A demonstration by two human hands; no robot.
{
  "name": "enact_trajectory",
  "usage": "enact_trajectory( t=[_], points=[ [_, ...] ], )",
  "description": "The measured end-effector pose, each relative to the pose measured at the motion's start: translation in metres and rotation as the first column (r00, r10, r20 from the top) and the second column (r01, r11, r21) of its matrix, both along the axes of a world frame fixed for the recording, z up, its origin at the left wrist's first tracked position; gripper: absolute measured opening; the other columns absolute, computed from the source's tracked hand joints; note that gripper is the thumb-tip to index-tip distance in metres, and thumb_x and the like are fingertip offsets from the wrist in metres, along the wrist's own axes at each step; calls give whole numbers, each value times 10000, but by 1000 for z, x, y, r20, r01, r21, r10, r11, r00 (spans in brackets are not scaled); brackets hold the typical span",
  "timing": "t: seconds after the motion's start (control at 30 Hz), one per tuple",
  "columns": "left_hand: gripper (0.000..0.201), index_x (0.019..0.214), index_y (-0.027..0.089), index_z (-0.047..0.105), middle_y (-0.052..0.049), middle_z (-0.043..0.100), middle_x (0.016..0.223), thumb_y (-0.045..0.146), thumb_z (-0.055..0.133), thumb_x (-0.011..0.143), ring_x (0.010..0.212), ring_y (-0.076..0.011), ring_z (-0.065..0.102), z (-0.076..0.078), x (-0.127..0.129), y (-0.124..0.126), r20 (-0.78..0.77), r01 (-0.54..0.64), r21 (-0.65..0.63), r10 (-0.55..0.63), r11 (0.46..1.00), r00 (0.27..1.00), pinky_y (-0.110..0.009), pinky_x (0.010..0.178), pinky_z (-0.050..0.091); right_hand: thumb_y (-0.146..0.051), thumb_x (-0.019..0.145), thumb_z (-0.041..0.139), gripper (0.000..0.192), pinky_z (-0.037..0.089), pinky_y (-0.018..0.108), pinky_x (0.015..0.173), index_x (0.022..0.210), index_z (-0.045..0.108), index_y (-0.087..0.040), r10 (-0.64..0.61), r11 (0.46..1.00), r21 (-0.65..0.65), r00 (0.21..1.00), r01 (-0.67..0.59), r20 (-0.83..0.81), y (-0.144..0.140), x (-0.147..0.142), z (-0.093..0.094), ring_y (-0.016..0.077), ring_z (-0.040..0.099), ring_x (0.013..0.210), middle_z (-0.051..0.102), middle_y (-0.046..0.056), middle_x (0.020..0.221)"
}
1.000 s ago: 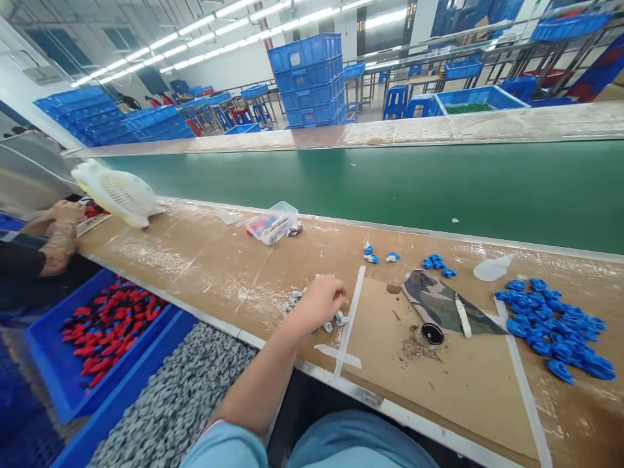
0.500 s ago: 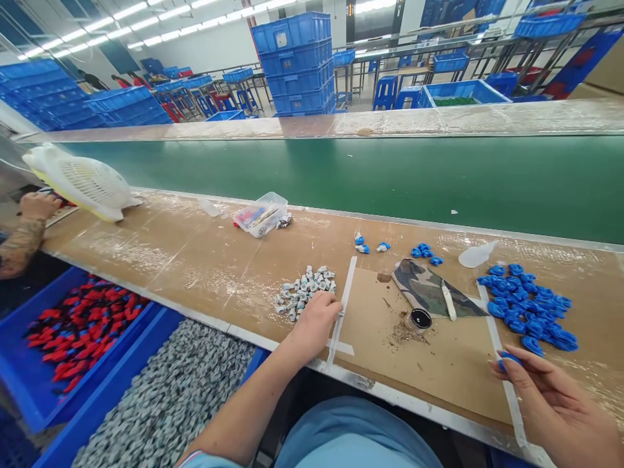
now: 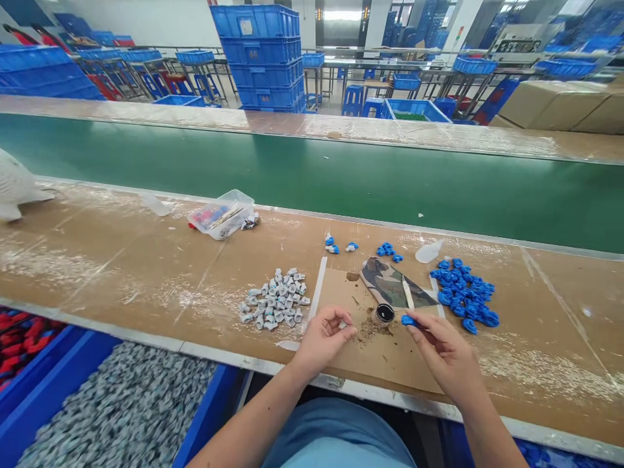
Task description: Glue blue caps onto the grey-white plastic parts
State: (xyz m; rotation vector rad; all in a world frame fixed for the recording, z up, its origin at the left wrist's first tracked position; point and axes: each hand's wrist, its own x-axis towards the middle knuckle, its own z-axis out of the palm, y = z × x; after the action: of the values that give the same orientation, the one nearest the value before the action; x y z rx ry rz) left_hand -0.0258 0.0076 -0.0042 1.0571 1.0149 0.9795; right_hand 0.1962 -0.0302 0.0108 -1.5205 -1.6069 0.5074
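The right hand [image 3: 441,348] pinches one small blue plastic piece [image 3: 408,320] between its thumb and fingers, just above the cardboard sheet [image 3: 404,367] and to the right of the little cup of dark liquid [image 3: 385,314]. The left hand [image 3: 325,339] is over the sheet's left edge, its thumb and first finger close together; a tiny pale bit seems to show at the tips, but it is too small to tell if it is held. The blue piece looks very light, so two fingertips should be plenty. It is probably stiff, or only a little bendy, and not easy to break. It looks smooth, so it could slip, more so if the dark liquid gets on it. The best hold is likely by its outer sides, near one end, with the other end sticking out, much as the right hand has it. More blue pieces [image 3: 465,292] lie in a heap past the sheet's right edge, and grey pieces [image 3: 277,299] lie in a heap past its left edge, all on the bench [image 3: 146,279]. The grey ones look just as light, with lumpy sides to pinch.
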Motion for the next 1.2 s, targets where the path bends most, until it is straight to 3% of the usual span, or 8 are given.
enact_trajectory(
  t=[0.2,0.4,0.6,0.67,0.73,0.83,0.93,1.2],
  points=[
    [248,793,150,660,-9,632,705,310,747,624,631,-114,575,-4,12,-3,24,13,-135,-10,991,1000,-241,636,474,-410,848,546,260,553,327,694,973,682,-227,24,1000,12,978,-27,207,14,-4,5,191,672,765,724,48,895],
    [235,755,164,713,-38,683,759,339,765,608,719,-148,608,-3,16,-4,66,18,-83,-12,996,998,-262,700,494,-412,863,526,248,537,358,724,954,691,-251,53,995,63,949,-76,312,22,-4,7,221,674,841,733,37,904],
    [240,786,172,730,-55,721,792,358,749,635,763,-175,638,-9,20,-4,11,49,-71,-48,996,999,-286,742,507,-334,867,516,206,527,362,724,938,698,-272,130,982,80,924,-169,359,24,-7,13,215,662,803,726,34,851],
    [240,795,170,731,-58,725,798,360,739,648,767,-178,643,-12,20,-4,-5,41,-49,-42,998,999,-287,741,510,-339,856,528,203,529,363,735,934,703,-270,133,984,70,932,-165,336,24,-7,13,215,663,803,728,35,855],
    [240,802,168,730,-60,726,807,360,730,659,774,-179,646,-15,21,-5,-7,34,-38,-34,999,999,-287,748,512,-375,833,557,210,537,362,725,927,708,-263,73,996,35,962,-85,262,23,-7,10,217,670,798,732,38,863],
    [236,814,162,719,-58,722,806,345,729,664,769,-174,647,-17,22,-6,19,31,-32,-30,999,999,-289,753,516,-444,792,598,276,556,343,679,926,712,-232,-32,995,-92,999,35,29,18,-7,5,215,682,767,736,55,873],
    [254,840,162,702,-56,720,816,321,750,647,788,-176,653,-16,23,-7,70,30,-41,-27,999,997,-300,768,527,-454,765,626,308,564,331,680,922,712,-203,-12,983,-183,987,-18,-162,8,-14,3,213,684,766,736,69,877],
    [311,872,164,672,-62,721,846,301,781,616,853,-190,671,-14,23,-8,165,78,-79,-64,994,984,-330,819,541,-350,809,601,192,550,297,652,927,719,-254,128,989,-76,991,-130,-31,-2,-34,4,173,644,700,725,39,849]
  ],
)
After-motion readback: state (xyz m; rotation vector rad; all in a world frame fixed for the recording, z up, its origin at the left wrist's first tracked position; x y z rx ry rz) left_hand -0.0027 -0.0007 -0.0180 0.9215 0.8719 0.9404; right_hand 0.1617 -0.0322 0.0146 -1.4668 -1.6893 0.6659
